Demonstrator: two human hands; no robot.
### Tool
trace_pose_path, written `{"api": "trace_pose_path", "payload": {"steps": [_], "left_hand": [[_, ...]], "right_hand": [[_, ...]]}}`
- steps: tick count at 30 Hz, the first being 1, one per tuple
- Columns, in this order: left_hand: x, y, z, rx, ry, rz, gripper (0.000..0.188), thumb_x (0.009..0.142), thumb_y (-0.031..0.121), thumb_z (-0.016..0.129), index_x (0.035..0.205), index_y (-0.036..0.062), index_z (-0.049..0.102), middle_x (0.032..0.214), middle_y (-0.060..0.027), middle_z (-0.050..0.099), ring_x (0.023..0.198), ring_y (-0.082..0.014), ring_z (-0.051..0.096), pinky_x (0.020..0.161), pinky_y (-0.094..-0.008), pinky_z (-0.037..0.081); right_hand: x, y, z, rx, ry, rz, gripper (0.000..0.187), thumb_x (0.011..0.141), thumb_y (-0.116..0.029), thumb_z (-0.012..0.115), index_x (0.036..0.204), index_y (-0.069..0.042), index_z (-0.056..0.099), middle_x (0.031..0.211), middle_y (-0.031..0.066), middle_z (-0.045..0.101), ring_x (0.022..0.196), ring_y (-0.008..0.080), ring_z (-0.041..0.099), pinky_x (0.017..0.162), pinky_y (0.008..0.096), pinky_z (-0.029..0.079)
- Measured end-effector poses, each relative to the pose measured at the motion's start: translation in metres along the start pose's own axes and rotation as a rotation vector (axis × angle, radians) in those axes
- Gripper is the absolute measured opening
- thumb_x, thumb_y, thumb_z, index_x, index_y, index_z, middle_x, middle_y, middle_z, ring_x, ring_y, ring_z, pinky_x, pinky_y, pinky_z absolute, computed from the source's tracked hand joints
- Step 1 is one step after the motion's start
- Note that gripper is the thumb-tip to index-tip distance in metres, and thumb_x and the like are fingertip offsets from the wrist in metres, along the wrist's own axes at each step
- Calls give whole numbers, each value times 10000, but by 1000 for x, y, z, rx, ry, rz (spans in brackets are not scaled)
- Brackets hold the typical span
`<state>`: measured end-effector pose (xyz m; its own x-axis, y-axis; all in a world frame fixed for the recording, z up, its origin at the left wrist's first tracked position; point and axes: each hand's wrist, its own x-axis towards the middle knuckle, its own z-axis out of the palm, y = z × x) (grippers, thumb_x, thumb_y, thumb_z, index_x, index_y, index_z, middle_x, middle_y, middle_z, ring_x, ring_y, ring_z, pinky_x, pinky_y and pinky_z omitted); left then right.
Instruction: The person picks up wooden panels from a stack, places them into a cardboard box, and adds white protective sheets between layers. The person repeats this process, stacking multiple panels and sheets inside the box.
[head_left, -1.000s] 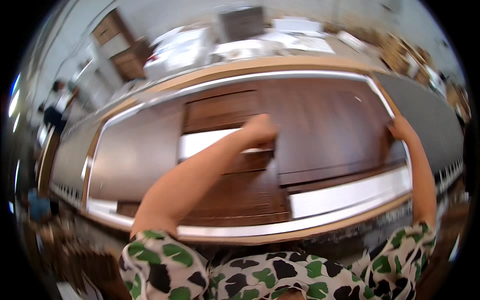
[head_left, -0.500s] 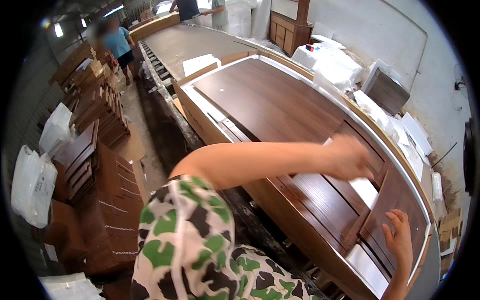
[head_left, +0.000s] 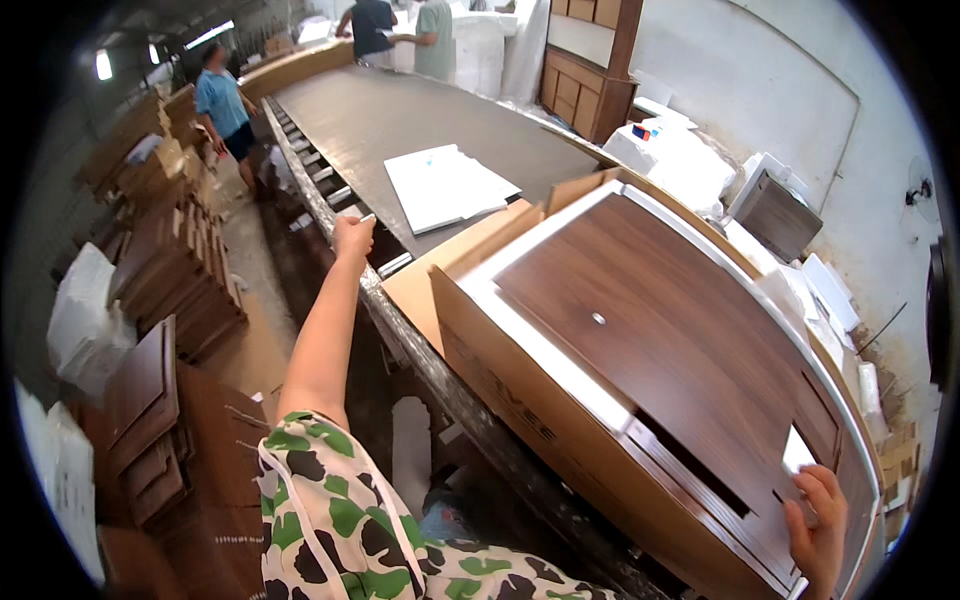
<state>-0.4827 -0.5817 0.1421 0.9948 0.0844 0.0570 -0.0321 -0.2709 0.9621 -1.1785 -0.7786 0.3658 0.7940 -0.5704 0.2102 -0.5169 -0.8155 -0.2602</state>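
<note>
My left hand (head_left: 352, 238) reaches far forward on the left, over the edge of a roller conveyor (head_left: 310, 190). Its fingers are closed, and a small white piece (head_left: 368, 218) shows at the fingertips; its kind is unclear. At the lower right my right hand (head_left: 820, 515) has bent fingers held apart, over dark brown wood panels (head_left: 640, 290) and beside a white patch (head_left: 797, 452) among them. Whether it touches them is hard to tell. The panels lie in an open cardboard box (head_left: 520, 400) lined with white foam (head_left: 545, 335).
White foam sheets (head_left: 440, 185) lie on the grey table surface (head_left: 400, 110) beyond the box. Stacked brown boards (head_left: 140, 400) stand at left. A person in a blue shirt (head_left: 225, 100) stands in the aisle; two others are at the far end.
My left hand has swung from above the panels out to the conveyor edge at the left. My right hand stays over the panels. The view has shifted, showing the box's far end and foam sheets.
</note>
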Motion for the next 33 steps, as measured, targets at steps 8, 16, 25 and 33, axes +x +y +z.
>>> {"api": "trace_pose_path", "payload": {"steps": [8,16,25,33], "left_hand": [[71,-53,108,395,-224,-109,777,707,454,726,1239,-3,392,1174,-268,536,1101,-379,534,923,-427,443],[124,-38,175,684,-155,-203,1237,536,701,725,1446,94,147,1387,-264,311,1260,-422,343,972,-579,323],[143,-29,235,848,-73,-233,1283,499,680,751,1461,108,122,1464,-279,165,1304,-457,260,1025,-595,237],[170,-19,213,554,-97,-442,1240,508,370,886,1424,17,129,1422,-258,263,1255,-362,381,1001,-471,383]], "right_hand": [[224,-70,127,-161,-164,-222,400,803,-92,612,1183,-30,504,1242,186,458,1118,365,445,939,410,390],[226,-39,189,-164,-104,60,494,875,-261,516,1306,-44,412,1394,167,334,1259,351,304,1062,444,250],[240,-50,185,-146,-123,56,505,857,-263,491,1299,-28,423,1387,171,349,1262,364,300,1065,444,235],[243,-47,189,-114,-51,66,506,832,-257,554,1279,-46,444,1363,163,367,1226,363,338,1033,446,287]]}}
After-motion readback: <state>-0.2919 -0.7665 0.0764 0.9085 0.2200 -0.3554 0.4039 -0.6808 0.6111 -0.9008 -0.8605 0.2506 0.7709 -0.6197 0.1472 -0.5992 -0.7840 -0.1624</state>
